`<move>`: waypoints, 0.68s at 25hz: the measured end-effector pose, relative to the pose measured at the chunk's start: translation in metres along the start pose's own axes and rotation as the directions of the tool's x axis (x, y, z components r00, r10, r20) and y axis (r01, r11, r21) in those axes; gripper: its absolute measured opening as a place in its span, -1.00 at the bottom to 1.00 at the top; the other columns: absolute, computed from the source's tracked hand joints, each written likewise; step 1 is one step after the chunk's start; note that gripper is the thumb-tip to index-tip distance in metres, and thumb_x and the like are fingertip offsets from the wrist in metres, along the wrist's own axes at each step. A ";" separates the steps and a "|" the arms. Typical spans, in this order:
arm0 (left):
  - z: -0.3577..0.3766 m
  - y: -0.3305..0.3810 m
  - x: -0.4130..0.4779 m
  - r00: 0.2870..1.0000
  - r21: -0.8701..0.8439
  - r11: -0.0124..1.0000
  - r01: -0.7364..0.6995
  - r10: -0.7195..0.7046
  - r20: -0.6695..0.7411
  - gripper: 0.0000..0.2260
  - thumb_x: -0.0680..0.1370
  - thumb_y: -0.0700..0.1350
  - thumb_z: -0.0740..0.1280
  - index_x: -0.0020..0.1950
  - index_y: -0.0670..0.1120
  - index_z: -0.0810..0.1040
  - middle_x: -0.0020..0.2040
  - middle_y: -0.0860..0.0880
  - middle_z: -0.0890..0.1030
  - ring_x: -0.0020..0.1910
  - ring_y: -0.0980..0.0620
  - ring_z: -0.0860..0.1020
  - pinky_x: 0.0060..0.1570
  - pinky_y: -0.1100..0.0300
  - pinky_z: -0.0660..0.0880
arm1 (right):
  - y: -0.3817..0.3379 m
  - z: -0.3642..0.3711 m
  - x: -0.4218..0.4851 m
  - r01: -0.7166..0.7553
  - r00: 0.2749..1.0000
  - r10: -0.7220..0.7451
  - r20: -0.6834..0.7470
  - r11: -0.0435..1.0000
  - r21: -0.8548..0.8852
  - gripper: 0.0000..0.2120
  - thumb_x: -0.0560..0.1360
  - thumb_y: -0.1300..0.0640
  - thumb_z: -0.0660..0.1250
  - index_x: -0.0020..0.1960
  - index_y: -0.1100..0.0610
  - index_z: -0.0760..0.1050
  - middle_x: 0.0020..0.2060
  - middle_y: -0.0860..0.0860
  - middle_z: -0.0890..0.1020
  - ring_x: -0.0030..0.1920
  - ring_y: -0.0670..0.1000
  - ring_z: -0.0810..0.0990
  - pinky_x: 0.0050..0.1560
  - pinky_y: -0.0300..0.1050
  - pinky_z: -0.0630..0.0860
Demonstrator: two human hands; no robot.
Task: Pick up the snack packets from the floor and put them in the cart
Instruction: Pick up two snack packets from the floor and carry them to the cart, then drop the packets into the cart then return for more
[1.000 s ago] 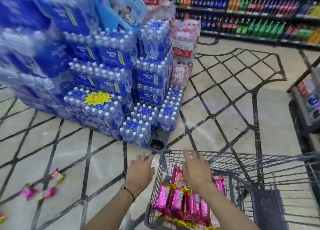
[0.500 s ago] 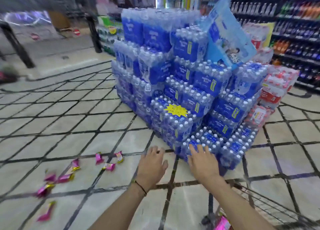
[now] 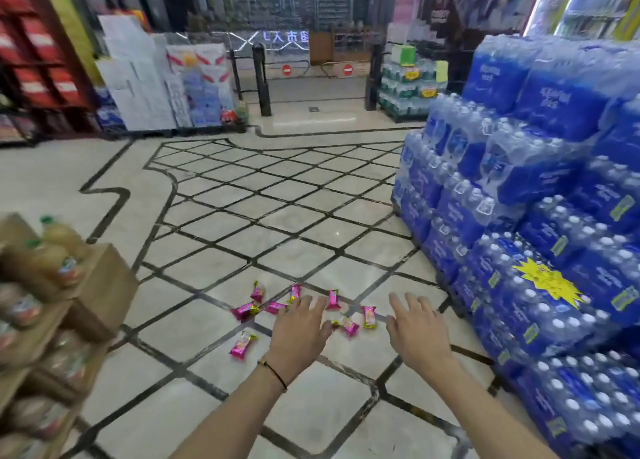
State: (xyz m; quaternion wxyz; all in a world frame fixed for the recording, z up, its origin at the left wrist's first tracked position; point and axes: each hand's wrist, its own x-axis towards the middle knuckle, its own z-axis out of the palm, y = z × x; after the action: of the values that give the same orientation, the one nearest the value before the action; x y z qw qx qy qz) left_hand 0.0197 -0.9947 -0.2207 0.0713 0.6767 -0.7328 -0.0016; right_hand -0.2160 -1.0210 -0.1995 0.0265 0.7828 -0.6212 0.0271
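**Q:** What has changed?
**A:** Since the earlier frames my view has swung left. The cart has dropped out of frame. The snack packets [image 3: 275,307], which were off to my left, now lie straight ahead on the floor [image 3: 311,237].

**Q:** Read the scene left to right.
**A:** At far left is a carton of drink bottles [image 3: 97,285], blurred. Next comes a lone packet [image 3: 243,344], apart from the rest and nearest me. Then comes the main scatter, loosely grouped across a dark tile seam. My left grip [image 3: 301,330] overlaps that scatter in the view. Two packets [image 3: 369,316] show in the gap between it and my right grip [image 3: 419,334]. At far right stand stacked water packs [image 3: 554,250], near the scatter but not touching it.

**Q:** Pose of the hands?
**A:** Both arms are extended forward, palms down, fingers straight and spread. Both grips are released and hold nothing. A dark cord [image 3: 273,372] circles the left wrist. Whether the left fingertips reach any packet cannot be told.

**Q:** How is this step best done?
**A:** In my judgement, I should lower both grips together and gather several packets in each. The wrappers look slippery, so I would pinch them at the crimped ends. The left takes the lone packet, and the right keeps clear of the water packs. The cart is probably behind me to the right, so I turn back only when both grips are full.
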 end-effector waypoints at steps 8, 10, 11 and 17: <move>0.016 -0.123 0.006 0.966 0.052 0.967 0.248 -0.250 0.061 -0.59 0.57 0.08 0.14 0.40 0.03 0.41 0.16 -0.03 0.59 0.09 -0.13 0.56 0.00 -0.06 0.45 | -0.097 0.021 0.099 0.216 0.972 -0.216 0.095 0.976 0.009 -0.55 0.63 -0.06 0.07 0.50 0.00 0.19 0.34 0.05 0.42 0.34 0.15 0.37 0.16 0.06 0.46; 0.024 -0.146 0.019 0.949 0.086 0.954 0.288 -0.296 0.109 -0.63 0.57 0.06 0.18 0.36 0.02 0.45 0.10 -0.03 0.60 0.03 -0.14 0.57 -0.06 -0.07 0.47 | -0.111 0.033 0.133 0.257 0.956 -0.256 0.142 0.966 0.008 -0.55 0.62 -0.06 0.08 0.49 0.00 0.19 0.32 0.04 0.43 0.31 0.15 0.37 0.12 0.06 0.47; 0.027 -0.157 0.027 0.940 0.095 0.946 0.310 -0.320 0.116 -0.64 0.58 0.04 0.18 0.37 0.02 0.44 0.10 -0.04 0.59 0.05 -0.15 0.56 -0.04 -0.08 0.46 | -0.117 0.038 0.150 0.268 0.950 -0.267 0.162 0.963 0.015 -0.55 0.62 -0.06 0.09 0.48 0.00 0.20 0.31 0.04 0.43 0.30 0.15 0.37 0.10 0.06 0.48; 0.057 -0.224 0.105 0.893 0.198 0.907 0.371 -0.407 0.190 -0.68 0.54 0.00 0.29 0.28 -0.02 0.50 0.06 -0.07 0.60 -0.02 -0.17 0.58 -0.11 -0.07 0.48 | -0.144 0.069 0.277 0.345 0.911 -0.347 0.224 0.937 0.048 -0.55 0.59 0.03 0.11 0.46 0.00 0.20 0.32 0.06 0.42 0.30 0.15 0.36 0.09 0.05 0.45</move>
State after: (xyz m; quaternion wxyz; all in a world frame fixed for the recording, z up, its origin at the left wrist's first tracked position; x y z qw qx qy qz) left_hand 0.2276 -1.1231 -0.2883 -0.0679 0.8086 -0.5833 -0.0358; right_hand -0.0123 -1.2629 -0.2482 -0.0438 0.8782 -0.4717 -0.0659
